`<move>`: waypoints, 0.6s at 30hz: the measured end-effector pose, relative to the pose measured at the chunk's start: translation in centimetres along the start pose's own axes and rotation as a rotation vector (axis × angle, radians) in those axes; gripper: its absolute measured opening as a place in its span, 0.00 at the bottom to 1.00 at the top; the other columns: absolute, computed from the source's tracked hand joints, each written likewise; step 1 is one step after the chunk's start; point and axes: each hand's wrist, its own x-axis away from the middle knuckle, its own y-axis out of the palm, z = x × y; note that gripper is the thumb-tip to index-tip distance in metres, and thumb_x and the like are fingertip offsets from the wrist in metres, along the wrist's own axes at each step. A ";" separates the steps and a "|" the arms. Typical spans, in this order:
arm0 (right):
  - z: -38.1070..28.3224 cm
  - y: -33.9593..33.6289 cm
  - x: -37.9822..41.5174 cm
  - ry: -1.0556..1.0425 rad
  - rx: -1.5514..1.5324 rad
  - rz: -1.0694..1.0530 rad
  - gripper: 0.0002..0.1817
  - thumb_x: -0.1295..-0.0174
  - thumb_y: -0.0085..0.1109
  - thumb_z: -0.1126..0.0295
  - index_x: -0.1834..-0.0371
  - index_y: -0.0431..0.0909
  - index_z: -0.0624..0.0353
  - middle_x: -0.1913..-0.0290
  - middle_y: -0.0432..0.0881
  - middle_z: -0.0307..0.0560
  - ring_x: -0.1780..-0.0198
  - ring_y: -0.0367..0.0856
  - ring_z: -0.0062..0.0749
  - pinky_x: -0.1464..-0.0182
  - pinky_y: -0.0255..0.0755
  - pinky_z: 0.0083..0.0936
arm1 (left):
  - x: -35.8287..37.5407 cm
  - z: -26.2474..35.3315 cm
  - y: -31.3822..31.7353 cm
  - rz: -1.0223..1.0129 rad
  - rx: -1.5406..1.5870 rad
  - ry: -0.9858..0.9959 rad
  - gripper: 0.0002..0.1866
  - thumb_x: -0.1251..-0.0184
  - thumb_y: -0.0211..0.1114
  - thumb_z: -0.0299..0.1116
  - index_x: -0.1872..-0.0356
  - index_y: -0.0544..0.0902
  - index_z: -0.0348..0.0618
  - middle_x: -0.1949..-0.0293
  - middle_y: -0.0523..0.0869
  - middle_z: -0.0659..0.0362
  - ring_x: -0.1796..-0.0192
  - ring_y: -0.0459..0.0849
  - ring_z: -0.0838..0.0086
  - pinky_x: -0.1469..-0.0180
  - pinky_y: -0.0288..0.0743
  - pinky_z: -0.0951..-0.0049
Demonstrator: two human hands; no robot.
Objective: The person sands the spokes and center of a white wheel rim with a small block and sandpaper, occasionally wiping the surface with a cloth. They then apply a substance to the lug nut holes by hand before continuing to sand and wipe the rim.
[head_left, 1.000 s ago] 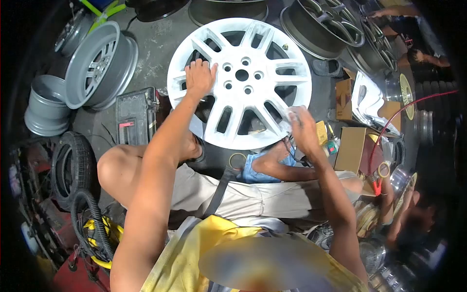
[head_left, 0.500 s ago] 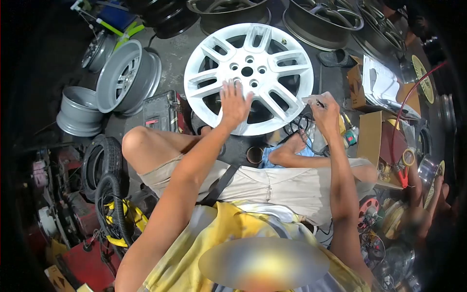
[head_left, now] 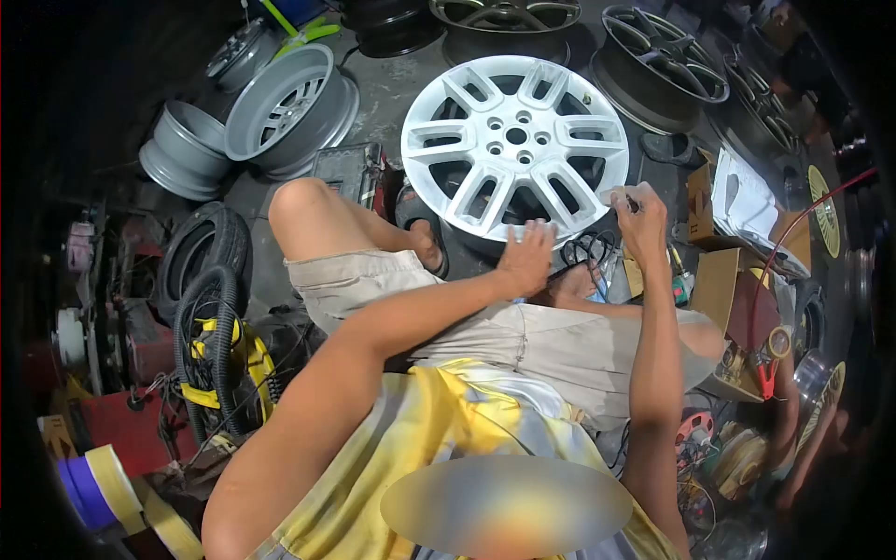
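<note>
A white-coated car wheel rim [head_left: 516,88] with paired spokes lies face up on the floor in front of my crossed legs. My left hand [head_left: 529,259] is at the rim's near edge, its fingers stretched out and overlapping the outer lip; it grips nothing. At the rim's right edge my right hand [head_left: 641,213] is closed in a pinch on a small pale piece of thin material [head_left: 611,198]. Most of that piece is hidden by the fingers, so its kind cannot be made out.
Bare silver rims [head_left: 280,103] stand at the left, with dark rims [head_left: 658,70] behind. A toolbox [head_left: 347,172] sits left of the white rim. Cardboard boxes [head_left: 714,297] and a red hose [head_left: 782,233] are at the right. A tyre [head_left: 201,247] and ribbed hose [head_left: 221,327] lie at the left.
My left hand has moved from the spokes near the hub to the rim's near edge. The right hand stays by the right edge with the pale piece. The view has shifted.
</note>
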 end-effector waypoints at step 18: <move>-2.7 -0.6 -2.2 -0.058 0.053 0.041 0.08 0.36 0.67 0.69 0.62 0.88 0.63 0.67 0.81 0.57 0.64 0.81 0.54 0.57 0.74 0.43 | -1.2 7.2 -0.7 -0.174 0.453 0.564 0.16 0.28 0.63 0.42 0.62 0.89 0.37 0.65 0.84 0.43 0.51 0.85 0.45 0.34 0.67 0.44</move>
